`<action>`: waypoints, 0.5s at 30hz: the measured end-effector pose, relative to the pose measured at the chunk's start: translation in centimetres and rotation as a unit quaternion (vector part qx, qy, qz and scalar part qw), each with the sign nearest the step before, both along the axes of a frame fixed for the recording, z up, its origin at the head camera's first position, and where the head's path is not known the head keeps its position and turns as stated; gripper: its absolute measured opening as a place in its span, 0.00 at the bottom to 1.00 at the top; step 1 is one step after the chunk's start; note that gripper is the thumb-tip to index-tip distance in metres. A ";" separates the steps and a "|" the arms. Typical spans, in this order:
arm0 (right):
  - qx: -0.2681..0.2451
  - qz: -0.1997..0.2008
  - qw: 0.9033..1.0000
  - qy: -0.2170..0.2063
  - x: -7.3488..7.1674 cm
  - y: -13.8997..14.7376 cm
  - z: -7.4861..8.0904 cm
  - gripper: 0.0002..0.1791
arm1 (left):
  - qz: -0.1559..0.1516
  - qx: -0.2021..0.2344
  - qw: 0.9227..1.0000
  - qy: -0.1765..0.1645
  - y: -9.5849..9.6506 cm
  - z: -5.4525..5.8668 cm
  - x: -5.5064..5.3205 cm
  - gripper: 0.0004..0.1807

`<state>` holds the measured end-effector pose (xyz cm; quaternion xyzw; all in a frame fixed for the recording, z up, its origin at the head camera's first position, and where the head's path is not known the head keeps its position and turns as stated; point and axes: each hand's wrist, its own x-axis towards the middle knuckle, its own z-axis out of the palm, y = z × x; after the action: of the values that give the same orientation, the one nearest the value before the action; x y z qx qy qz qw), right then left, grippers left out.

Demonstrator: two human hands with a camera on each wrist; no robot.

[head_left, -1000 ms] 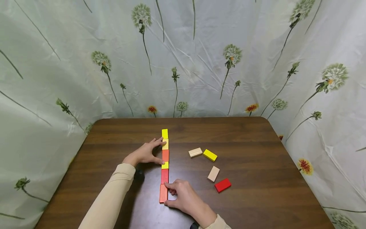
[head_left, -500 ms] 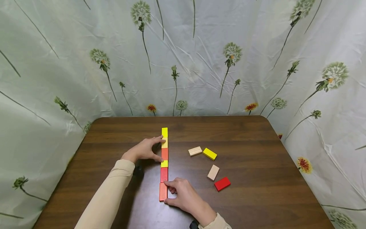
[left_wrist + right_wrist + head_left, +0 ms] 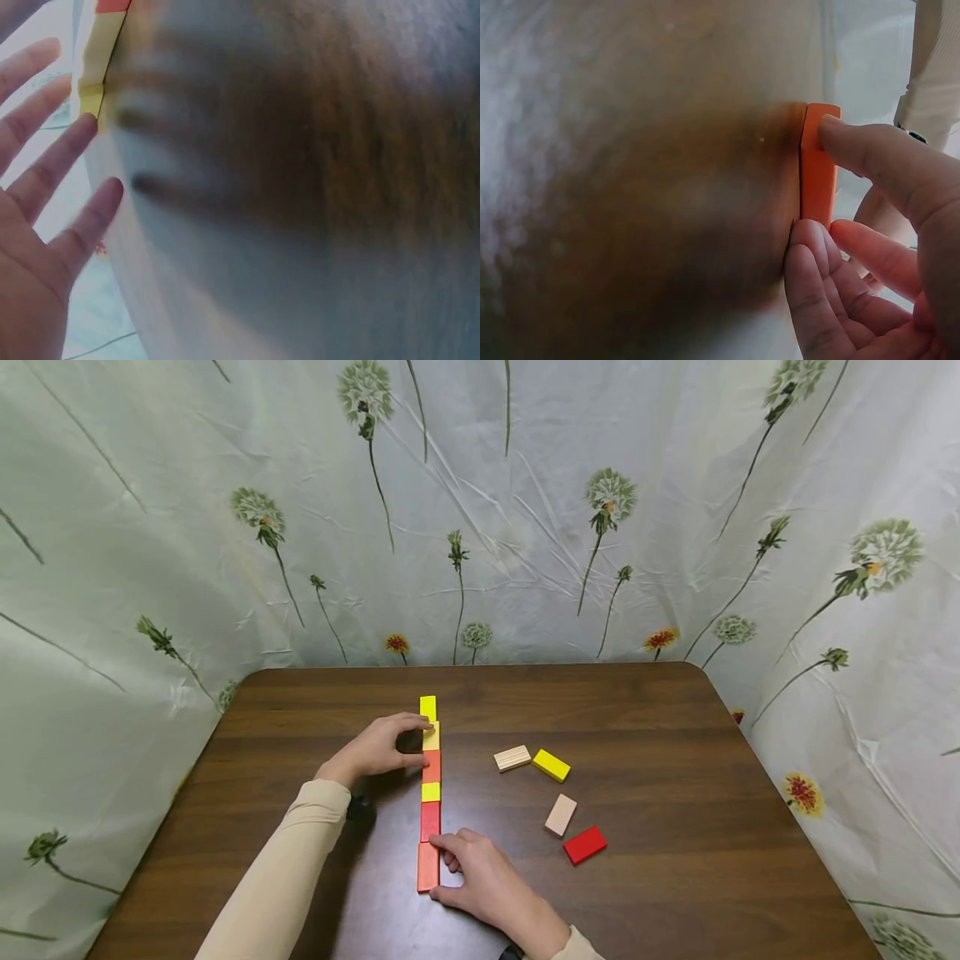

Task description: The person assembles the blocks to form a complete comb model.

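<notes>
A row of flat blocks runs front to back in the head view. From the back come a yellow block, a pale yellow block, an orange block, a small-looking yellow block, a red block and the front orange block. My left hand touches the row from its left side, index fingertip at the pale yellow block, thumb tip at the orange one behind. Its fingers look straight and spread in the left wrist view. My right hand pinches the front orange block lengthwise between thumb and index finger.
Right of the row lie a ridged wooden block, a loose yellow block, a plain wooden block and a loose red block. All rest on the brown wooden table. A flowered curtain hangs behind.
My left thumb has moved back from the small-looking yellow block to the orange one behind it. The farthest yellow block has shifted slightly left. My right hand keeps its grip.
</notes>
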<state>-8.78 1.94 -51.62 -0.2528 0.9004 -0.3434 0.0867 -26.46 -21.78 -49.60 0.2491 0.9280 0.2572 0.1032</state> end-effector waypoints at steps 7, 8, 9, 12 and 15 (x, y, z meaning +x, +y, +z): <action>-0.006 0.002 1.000 0.004 -0.1 0.0 -0.1 0.28 | 0.004 -0.013 0.999 0.045 0.1 -1.2 -0.5 0.34; -0.008 0.002 1.000 0.002 -0.1 0.0 -0.1 0.27 | 0.005 -0.016 0.999 0.045 0.1 -1.3 -0.6 0.34; -0.010 0.001 1.000 0.002 -0.1 0.0 -0.1 0.27 | 0.005 -0.018 0.999 0.044 0.1 -1.4 -0.7 0.34; -0.015 0.002 1.000 0.008 -0.1 0.1 -0.2 0.27 | 0.005 -0.019 0.999 0.042 0.1 -1.5 -0.7 0.34; -0.018 0.002 1.000 0.016 0.0 0.1 -0.3 0.28 | 0.003 -0.018 0.999 0.043 0.2 -1.5 -0.8 0.33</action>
<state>-8.80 2.06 -51.89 -0.2615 0.8947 -0.3555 0.0682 -27.29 -21.58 -51.14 0.2551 0.9367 0.2302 0.0669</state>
